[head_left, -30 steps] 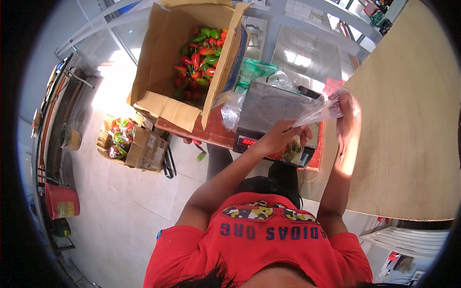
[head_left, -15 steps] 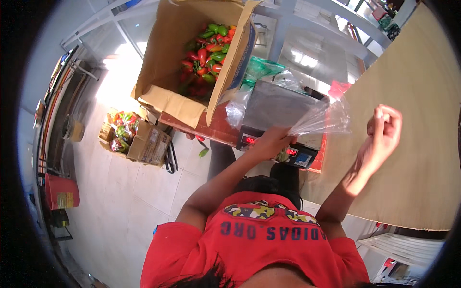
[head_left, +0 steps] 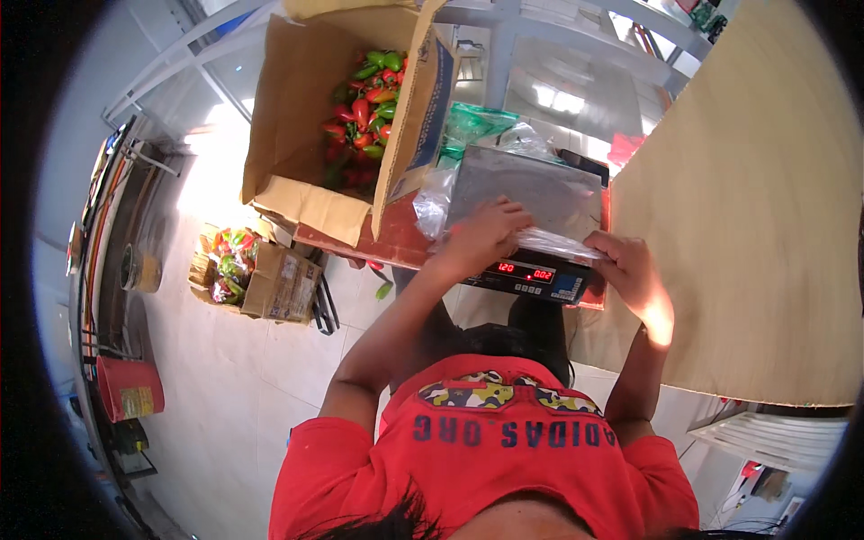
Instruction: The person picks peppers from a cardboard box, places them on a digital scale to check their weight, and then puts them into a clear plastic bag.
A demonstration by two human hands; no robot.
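A clear plastic bag [head_left: 560,243] stretches, bunched, between my hands over the near side of a digital scale [head_left: 562,187]. My left hand [head_left: 490,232] is closed round the bag's left end, its fingers partly blurred. At the other end my right hand [head_left: 633,272] pinches the bag between thumb and fingers. Below the bag, the scale's black panel with lit red digits [head_left: 526,274] faces me. To the left of the scale, an open cardboard box [head_left: 301,108] lies tilted toward me, with red and green peppers [head_left: 367,112] inside.
Beside the scale lie green plastic [head_left: 477,124] and more clear plastic [head_left: 434,202]. A wooden board [head_left: 738,225] fills the right side. On the left floor stand a small carton [head_left: 286,286] of bagged peppers and a red bucket [head_left: 130,387].
My right hand has come in from the right and taken hold of the bag. My left hand has shifted slightly left and up. The bag now lies drawn out low over the scale.
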